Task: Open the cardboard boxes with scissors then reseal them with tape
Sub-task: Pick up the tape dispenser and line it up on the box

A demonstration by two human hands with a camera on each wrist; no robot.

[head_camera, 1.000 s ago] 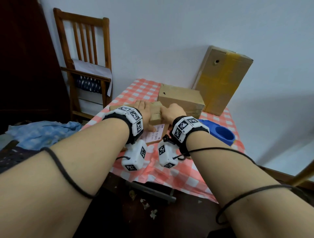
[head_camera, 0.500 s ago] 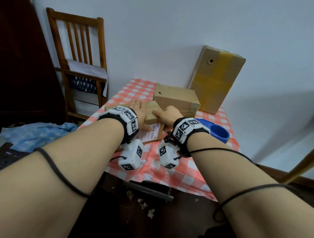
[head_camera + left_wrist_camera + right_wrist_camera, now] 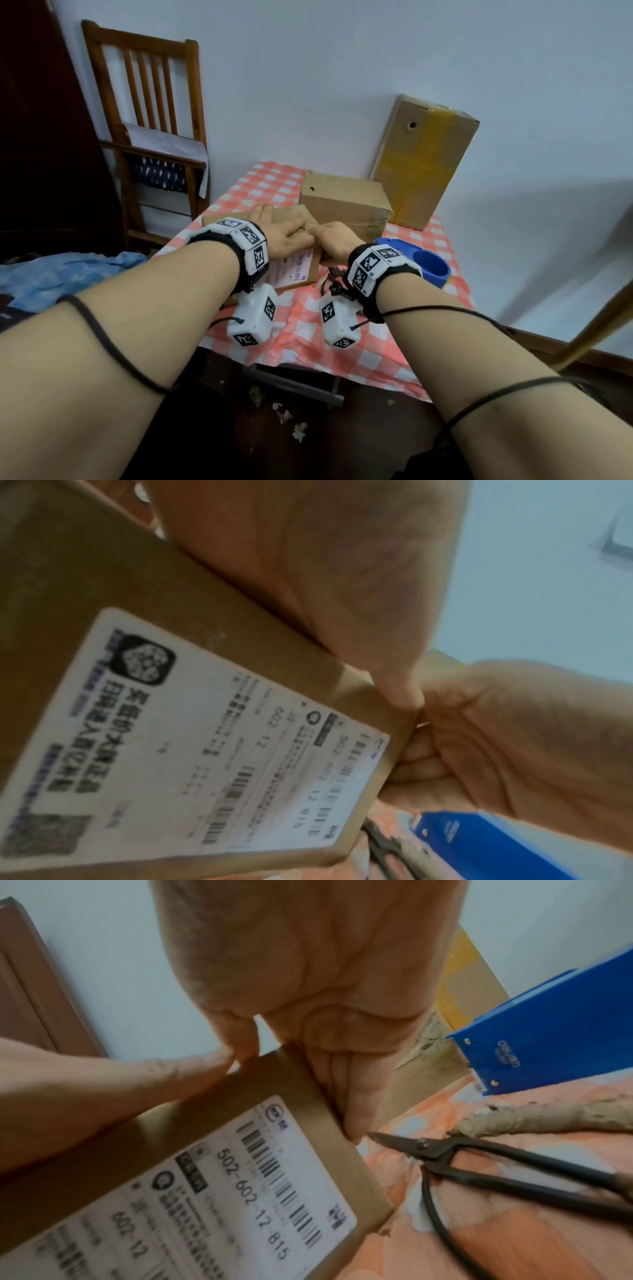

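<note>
White shipping label on the flat cardboard box: "502-602-12-815" is printed large beside the barcodes, and "602-12" is repeated lower on the label. In the left wrist view the same label is seen upside down: "602 12" is legible, along with a bold line of Chinese characters too blurred to be transcribed, and a QR-style logo. "deli" is printed in white on the blue tape dispenser. Square black-and-white fiducial markers are carried on both wrist bands.
</note>
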